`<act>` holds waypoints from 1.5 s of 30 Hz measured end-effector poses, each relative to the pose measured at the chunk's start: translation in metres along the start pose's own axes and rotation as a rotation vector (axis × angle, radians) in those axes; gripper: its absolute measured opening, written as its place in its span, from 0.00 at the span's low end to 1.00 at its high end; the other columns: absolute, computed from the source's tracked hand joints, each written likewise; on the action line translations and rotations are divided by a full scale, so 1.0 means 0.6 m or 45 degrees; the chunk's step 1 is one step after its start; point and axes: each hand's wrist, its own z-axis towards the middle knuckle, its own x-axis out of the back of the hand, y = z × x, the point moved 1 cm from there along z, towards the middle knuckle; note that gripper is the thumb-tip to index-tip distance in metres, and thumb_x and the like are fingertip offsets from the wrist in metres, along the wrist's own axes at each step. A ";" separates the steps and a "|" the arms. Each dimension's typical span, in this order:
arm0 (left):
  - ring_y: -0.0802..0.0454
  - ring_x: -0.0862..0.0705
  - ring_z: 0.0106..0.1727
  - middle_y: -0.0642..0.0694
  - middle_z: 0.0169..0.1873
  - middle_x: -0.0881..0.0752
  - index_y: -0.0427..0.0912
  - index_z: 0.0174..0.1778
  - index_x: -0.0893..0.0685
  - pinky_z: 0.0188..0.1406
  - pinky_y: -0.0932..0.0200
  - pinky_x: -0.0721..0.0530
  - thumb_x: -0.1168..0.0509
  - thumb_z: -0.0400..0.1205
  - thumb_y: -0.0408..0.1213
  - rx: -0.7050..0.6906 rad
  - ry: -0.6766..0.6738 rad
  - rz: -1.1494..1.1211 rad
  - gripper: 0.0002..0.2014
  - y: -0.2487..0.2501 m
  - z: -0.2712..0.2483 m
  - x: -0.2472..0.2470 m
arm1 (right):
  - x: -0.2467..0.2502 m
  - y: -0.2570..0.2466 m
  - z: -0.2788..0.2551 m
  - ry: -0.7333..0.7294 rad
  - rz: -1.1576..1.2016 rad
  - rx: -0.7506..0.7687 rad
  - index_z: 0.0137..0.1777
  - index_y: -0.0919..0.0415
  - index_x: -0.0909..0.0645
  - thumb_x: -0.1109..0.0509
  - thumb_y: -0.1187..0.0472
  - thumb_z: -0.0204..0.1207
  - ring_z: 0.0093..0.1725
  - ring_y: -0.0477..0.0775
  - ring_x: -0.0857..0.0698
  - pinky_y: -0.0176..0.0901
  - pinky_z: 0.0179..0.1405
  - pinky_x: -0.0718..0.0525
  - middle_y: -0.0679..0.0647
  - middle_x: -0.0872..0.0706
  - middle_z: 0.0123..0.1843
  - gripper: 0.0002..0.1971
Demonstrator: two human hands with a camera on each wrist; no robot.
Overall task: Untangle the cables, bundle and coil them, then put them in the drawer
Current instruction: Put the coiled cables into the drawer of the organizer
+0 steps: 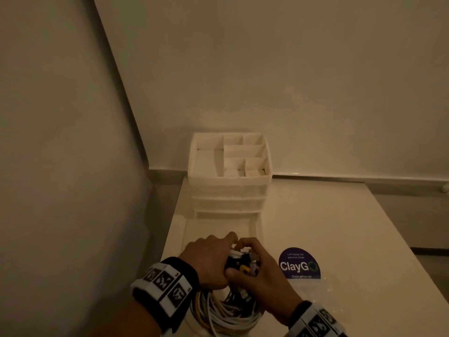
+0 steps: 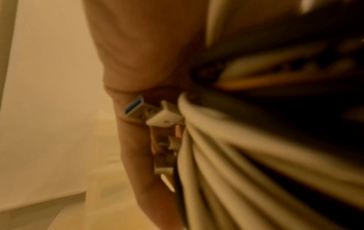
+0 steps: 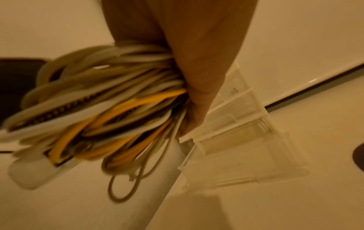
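Note:
A coiled bundle of white, yellow and dark cables point(image 1: 227, 312) hangs over the table's near edge, and both hands grip its top. My left hand point(image 1: 213, 256) wraps it from the left and my right hand point(image 1: 260, 273) from the right, with plugs point(image 1: 243, 260) sticking out between them. The left wrist view shows a blue-tongued USB plug point(image 2: 135, 107) and white cables point(image 2: 226, 155) against my fingers point(image 2: 135, 147). In the right wrist view the cable loops point(image 3: 102, 109) bulge out of my fist point(image 3: 197, 70). Just beyond the hands the white drawer unit point(image 1: 228, 190) has its bottom drawer point(image 1: 258, 229) pulled out.
The drawer unit stands against the back wall, its top a divided tray point(image 1: 230, 154). A purple ClayGo sticker point(image 1: 298, 263) lies on the white table point(image 1: 340, 227) right of my hands, with a clear plastic bag point(image 1: 315, 295) in front of it. A wall runs along the left.

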 end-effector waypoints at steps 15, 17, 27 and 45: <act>0.41 0.12 0.52 0.40 0.52 0.12 0.58 0.48 0.12 0.60 0.37 0.17 0.25 0.64 0.40 0.231 0.287 -1.722 0.17 -0.092 0.039 -0.058 | 0.025 0.047 0.104 0.382 0.188 -0.209 0.50 0.65 0.18 0.21 0.68 0.69 0.43 0.64 0.11 0.58 0.47 0.11 0.69 0.11 0.44 0.12; 0.42 0.11 0.50 0.41 0.52 0.12 0.57 0.49 0.12 0.59 0.37 0.16 0.25 0.68 0.40 0.257 0.347 -1.674 0.15 -0.101 0.064 -0.049 | 0.028 0.048 0.131 0.413 0.222 -0.230 0.49 0.64 0.18 0.21 0.67 0.69 0.42 0.64 0.11 0.58 0.45 0.10 0.67 0.11 0.42 0.11; 0.36 0.11 0.47 0.35 0.50 0.11 0.35 0.54 0.18 0.50 0.43 0.12 0.23 0.69 0.24 0.584 0.368 -1.894 0.18 -0.146 0.224 -0.062 | 0.072 0.166 0.265 0.699 0.397 -0.494 0.51 0.62 0.14 0.18 0.67 0.64 0.45 0.67 0.09 0.67 0.51 0.12 0.62 0.08 0.43 0.15; 0.43 0.56 0.84 0.56 0.84 0.64 0.61 0.83 0.57 0.69 0.41 0.23 0.54 0.84 0.62 0.231 0.174 -0.175 0.32 -0.129 0.214 -0.153 | 0.049 0.192 0.265 0.759 -0.566 -0.318 0.76 0.62 0.39 0.26 0.52 0.74 0.66 0.65 0.22 0.55 0.65 0.21 0.63 0.25 0.68 0.36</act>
